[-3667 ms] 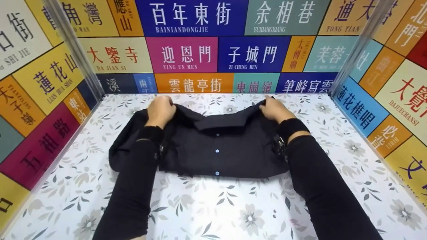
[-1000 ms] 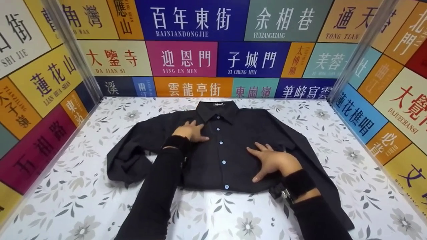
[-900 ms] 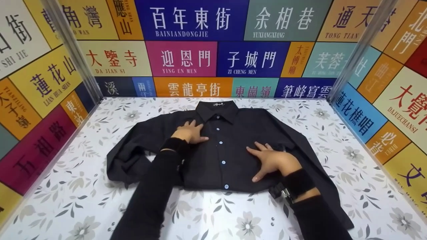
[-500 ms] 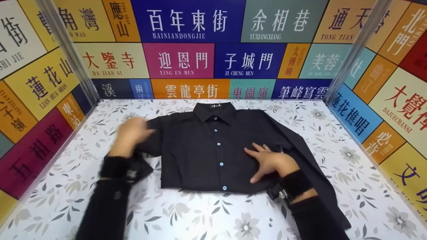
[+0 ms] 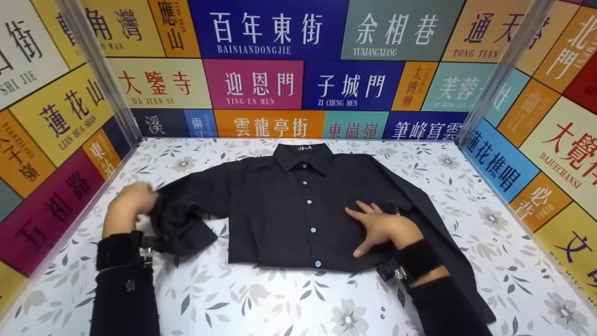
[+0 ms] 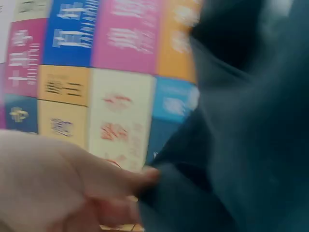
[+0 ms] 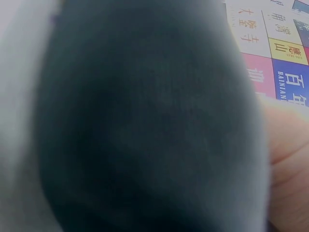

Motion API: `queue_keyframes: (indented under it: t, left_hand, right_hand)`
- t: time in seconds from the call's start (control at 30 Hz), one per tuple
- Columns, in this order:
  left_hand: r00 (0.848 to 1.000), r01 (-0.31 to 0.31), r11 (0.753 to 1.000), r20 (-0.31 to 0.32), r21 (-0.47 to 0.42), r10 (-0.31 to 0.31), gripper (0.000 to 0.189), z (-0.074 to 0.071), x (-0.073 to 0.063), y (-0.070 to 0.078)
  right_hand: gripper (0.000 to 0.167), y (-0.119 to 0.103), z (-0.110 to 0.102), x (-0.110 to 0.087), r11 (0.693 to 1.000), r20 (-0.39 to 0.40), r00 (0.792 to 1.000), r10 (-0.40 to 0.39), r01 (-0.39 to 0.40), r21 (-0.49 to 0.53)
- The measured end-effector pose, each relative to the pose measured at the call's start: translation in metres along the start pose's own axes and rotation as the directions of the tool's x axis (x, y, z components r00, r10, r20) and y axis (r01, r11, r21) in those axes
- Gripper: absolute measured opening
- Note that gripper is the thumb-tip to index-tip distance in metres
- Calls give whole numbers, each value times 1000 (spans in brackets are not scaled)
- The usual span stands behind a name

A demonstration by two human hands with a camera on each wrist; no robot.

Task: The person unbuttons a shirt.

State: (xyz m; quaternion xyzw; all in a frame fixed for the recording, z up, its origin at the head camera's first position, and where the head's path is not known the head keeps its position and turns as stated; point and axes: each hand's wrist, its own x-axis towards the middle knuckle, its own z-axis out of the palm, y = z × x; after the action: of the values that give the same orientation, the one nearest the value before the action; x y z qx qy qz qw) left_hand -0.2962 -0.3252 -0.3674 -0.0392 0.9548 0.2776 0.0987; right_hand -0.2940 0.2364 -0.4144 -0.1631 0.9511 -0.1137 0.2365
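Left hand point(image 5: 133, 200): thumb and fingers pinching 1 of 2 sleeves point(image 5: 203, 189). 1 black shirt point(image 5: 273, 219) lying on table point(image 5: 261, 303), collar point(image 5: 302, 158) at far side, 5 buttons point(image 5: 313, 230) showing. Right hand point(image 5: 385, 228): fingers spread, ungripped, resting on shirt's right half.

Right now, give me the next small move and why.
Probably draw the bunched sleeve outward: the left hand pinches it, the sleeve's lower part bends back toward the shirt front, and the right hand, spread on that front, could steady it.
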Motion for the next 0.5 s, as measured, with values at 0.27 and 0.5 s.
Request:
queue_keyframes:
  t: [0.27, 0.5]
  left_hand:
    - [951, -276, 417, -182, -866, 252, 18, 16, 9, 48]
    - [967, -251, 651, -213, -717, 138, 17, 78, 41, 71]
  right_hand:
    - [120, 2, -2, -1, 1000, -6, 1000, -9, 9, 9]
    - [119, 3, -1, -2, 1000, -6, 1000, -15, 15, 13]
